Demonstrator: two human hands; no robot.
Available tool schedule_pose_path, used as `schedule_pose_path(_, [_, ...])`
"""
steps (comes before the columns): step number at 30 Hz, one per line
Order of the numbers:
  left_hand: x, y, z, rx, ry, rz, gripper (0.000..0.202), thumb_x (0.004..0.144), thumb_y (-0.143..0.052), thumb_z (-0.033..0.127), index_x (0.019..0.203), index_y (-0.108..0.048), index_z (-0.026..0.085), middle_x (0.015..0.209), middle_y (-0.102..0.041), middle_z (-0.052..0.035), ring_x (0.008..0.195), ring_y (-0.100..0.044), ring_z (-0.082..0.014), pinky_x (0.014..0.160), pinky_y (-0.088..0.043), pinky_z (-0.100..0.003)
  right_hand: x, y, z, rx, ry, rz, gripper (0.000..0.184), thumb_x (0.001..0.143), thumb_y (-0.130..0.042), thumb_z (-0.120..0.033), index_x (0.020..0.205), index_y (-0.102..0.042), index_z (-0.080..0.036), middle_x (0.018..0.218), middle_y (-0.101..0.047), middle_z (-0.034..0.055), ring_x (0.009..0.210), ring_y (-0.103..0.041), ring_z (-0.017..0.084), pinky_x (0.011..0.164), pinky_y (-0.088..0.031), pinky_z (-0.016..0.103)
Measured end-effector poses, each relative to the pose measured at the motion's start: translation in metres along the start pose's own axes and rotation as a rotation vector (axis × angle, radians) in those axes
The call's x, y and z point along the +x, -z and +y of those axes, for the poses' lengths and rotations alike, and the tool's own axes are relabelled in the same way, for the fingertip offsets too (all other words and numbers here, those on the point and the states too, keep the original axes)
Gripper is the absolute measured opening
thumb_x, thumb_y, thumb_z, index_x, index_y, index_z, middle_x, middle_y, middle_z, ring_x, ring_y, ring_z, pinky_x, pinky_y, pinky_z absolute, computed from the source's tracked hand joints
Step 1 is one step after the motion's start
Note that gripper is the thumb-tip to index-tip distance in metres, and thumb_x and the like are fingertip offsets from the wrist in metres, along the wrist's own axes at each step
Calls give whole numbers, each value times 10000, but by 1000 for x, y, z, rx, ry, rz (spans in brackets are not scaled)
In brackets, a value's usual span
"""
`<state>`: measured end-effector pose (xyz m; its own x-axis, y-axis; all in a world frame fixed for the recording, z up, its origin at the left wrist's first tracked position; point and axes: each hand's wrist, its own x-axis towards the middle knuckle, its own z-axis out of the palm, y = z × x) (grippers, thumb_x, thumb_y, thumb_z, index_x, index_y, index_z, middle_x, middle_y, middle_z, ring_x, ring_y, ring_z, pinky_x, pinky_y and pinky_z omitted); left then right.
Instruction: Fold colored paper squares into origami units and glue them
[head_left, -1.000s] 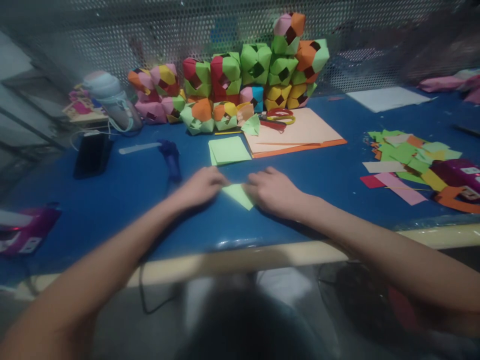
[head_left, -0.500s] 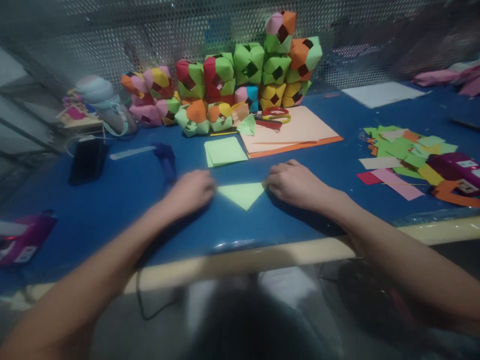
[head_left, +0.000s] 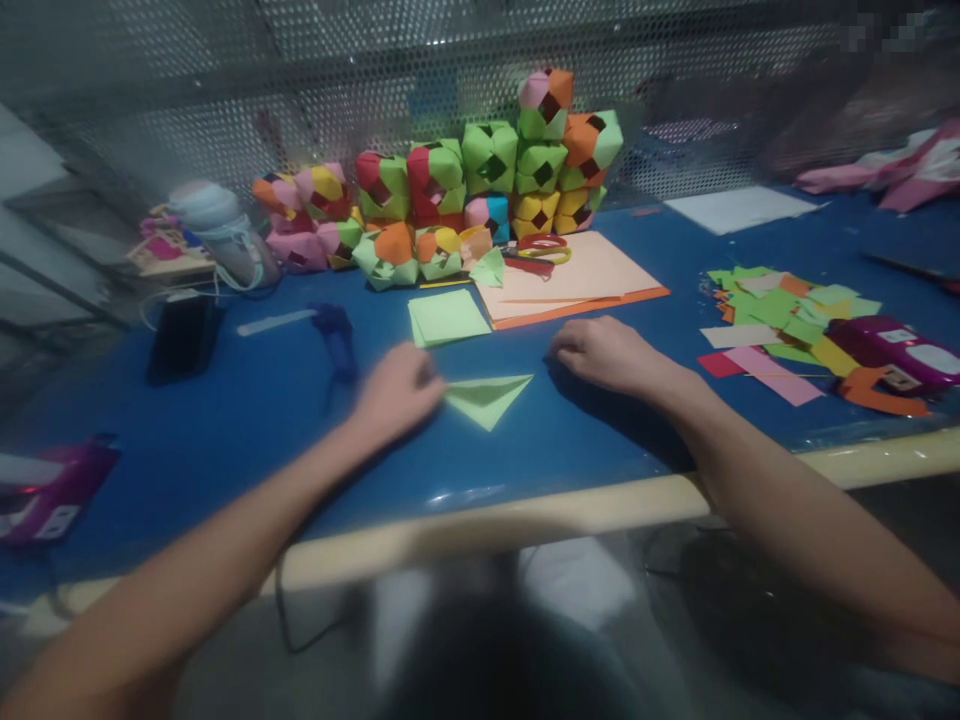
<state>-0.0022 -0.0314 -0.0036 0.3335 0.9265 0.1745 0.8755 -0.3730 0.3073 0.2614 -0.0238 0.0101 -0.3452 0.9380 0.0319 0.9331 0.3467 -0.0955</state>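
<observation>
A light green sheet of paper, folded into a triangle with its point toward me, lies on the blue table. Its long edge gapes slightly. At the triangle's left corner, my left hand is closed, thumb and fingers pinching the paper. My right hand rests on the table a little right of the triangle, apart from it, its fingers curled; whether anything is inside them is hidden. Just behind lies a small stack of light green paper squares.
Folded paper cubes are stacked along the back. Scissors lie on peach sheets. Colourful paper scraps and a purple device are at right. Leftward are a phone, a bottle and a dark blue object.
My right hand has let go of the triangle's right corner and moved slightly right. The triangle's top edge has opened a little. My left hand stays at the left corner; the view has tilted slightly.
</observation>
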Motion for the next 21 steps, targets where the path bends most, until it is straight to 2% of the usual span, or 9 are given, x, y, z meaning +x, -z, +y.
schedule_pose_path(1, [-1,-1,1,-72,-24,5,178,723,-454,229,843,-564,156,909,-589,-87,869,-541,-221,784,-456,-376,1,-1,2,56,-44,17,260,786,-447,-177,859,-696,-192,939,-698,67,825,-609,201,647,-380,266])
schedule_pose_path(3, [-4,-2,4,-206,-92,-26,356,696,-492,191,1048,-525,148,1073,-580,-99,978,-545,-213,865,-447,-365,3,-2,4,138,-100,26,255,770,-463,-171,876,-694,-190,963,-699,71,860,-614,215,665,-401,270])
schedule_pose_path(5, [-5,-4,6,-265,-159,-54,441,703,-542,212,1137,-490,153,1155,-564,-108,1048,-534,-216,913,-427,-364,3,-2,2,204,-95,9,255,765,-464,-163,882,-690,-181,980,-695,75,881,-614,223,694,-413,279])
schedule_pose_path(7, [-6,-6,8,-251,-206,-44,311,750,-534,248,1048,-541,159,1094,-596,-99,1016,-544,-213,895,-429,-362,3,0,-2,288,-67,-7,254,772,-454,-156,881,-683,-171,981,-693,74,881,-612,213,722,-417,279])
schedule_pose_path(9, [-5,-7,9,-221,-185,4,160,800,-473,241,891,-576,159,951,-629,-77,897,-564,-192,819,-441,-338,3,1,-8,402,-53,-12,252,818,-429,-201,855,-673,-154,922,-693,76,826,-612,194,719,-422,275])
schedule_pose_path(12, [-5,-7,11,-245,-24,111,139,807,-448,220,790,-567,151,800,-622,-42,731,-547,-155,690,-428,-291,3,1,-20,624,-90,-1,364,877,-405,-394,866,-654,-129,826,-675,79,702,-599,166,687,-439,281])
schedule_pose_path(15, [-5,-6,12,-384,122,148,115,771,-486,221,800,-568,146,781,-621,-23,695,-537,-142,638,-416,-268,4,-3,-34,905,-158,-4,443,841,-473,-485,1028,-616,-110,850,-661,95,678,-595,152,668,-464,283])
schedule_pose_path(17, [-6,-7,14,-508,151,111,139,745,-501,208,840,-582,146,814,-634,-21,711,-548,-141,642,-428,-263,5,-6,-44,1091,-187,-23,406,822,-525,-400,1087,-589,-99,828,-651,92,666,-585,142,641,-474,271])
schedule_pose_path(21, [-8,-12,19,-791,147,40,325,704,-540,196,1022,-592,151,1007,-658,-53,798,-592,-155,712,-478,-280,6,-9,-57,1344,-179,-70,322,737,-534,-145,1049,-602,-107,759,-629,54,617,-560,118,622,-481,253])
